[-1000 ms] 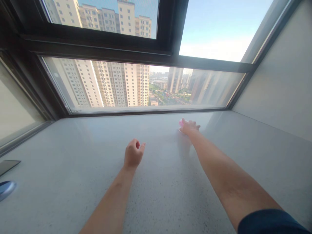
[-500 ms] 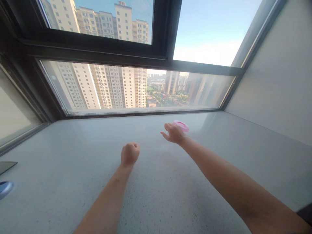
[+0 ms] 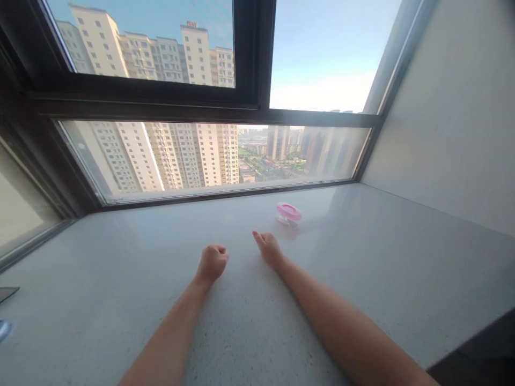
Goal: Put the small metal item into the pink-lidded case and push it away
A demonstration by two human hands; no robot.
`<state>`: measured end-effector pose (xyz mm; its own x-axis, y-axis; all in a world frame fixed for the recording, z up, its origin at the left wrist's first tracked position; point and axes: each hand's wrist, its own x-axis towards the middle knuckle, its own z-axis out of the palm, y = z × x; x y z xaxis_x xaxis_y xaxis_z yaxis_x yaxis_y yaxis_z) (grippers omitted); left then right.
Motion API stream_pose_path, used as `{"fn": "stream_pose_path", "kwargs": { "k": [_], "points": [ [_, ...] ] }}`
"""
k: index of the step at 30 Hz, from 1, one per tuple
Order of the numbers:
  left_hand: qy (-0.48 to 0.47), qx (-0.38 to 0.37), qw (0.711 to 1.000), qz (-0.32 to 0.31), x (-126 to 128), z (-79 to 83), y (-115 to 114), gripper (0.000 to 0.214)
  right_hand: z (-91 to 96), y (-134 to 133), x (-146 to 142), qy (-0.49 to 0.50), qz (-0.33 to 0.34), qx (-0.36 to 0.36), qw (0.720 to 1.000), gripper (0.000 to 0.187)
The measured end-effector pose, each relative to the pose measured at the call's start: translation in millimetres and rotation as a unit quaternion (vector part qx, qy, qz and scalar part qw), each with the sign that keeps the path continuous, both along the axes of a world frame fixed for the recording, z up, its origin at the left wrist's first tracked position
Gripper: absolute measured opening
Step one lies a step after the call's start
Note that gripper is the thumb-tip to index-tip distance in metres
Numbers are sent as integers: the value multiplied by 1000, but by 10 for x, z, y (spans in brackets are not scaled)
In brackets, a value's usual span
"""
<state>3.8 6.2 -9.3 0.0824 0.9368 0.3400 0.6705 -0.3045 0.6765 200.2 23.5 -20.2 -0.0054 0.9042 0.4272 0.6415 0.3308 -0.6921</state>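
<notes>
The left hand [image 3: 212, 262] is curled into an empty fist on the sill [image 3: 382, 257]. The right hand [image 3: 267, 247] lies flat and loose, holding nothing, near a pink box [image 3: 288, 213] that rests just beyond it by the window [image 3: 209, 155].

Wide grey windowsill [image 3: 362, 268] under dark-framed window [image 3: 257, 102]. Left hand [image 3: 212, 262] curled in fist, resting on sill. Right hand [image 3: 267, 247] flat, empty, near small pink-lidded container [image 3: 288, 213], not touching. Tower blocks outside.
</notes>
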Motion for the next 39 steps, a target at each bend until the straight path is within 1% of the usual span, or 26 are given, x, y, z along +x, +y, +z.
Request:
{"fn": "stream_pose_path", "kwargs": {
  "k": [7,13,16,22,27,33,39],
  "points": [
    [-32,-12,999,-17,-16,-53,10,27,-14,37,10,88,12,-21,996,47],
    [-65,-16,998,-11,-17,-58,12,28,-108,123,50,138,20,-39,989,48],
    [-79,-15,997,1,-7,-48,17,29,-136,152,51,155,15,-42,987,48],
    [-92,-7,996,16,21,-13,13,28,-97,168,26,171,0,-42,984,46],
    [-101,-5,995,26,23,-2,20,28,-130,258,35,188,-8,-48,981,45],
    [-114,-11,993,39,22,3,113,29,-162,445,30,203,-6,-47,978,44],
    [-120,-15,992,40,26,-3,298,28,-168,612,14,219,0,-50,975,44]
  ]
}}
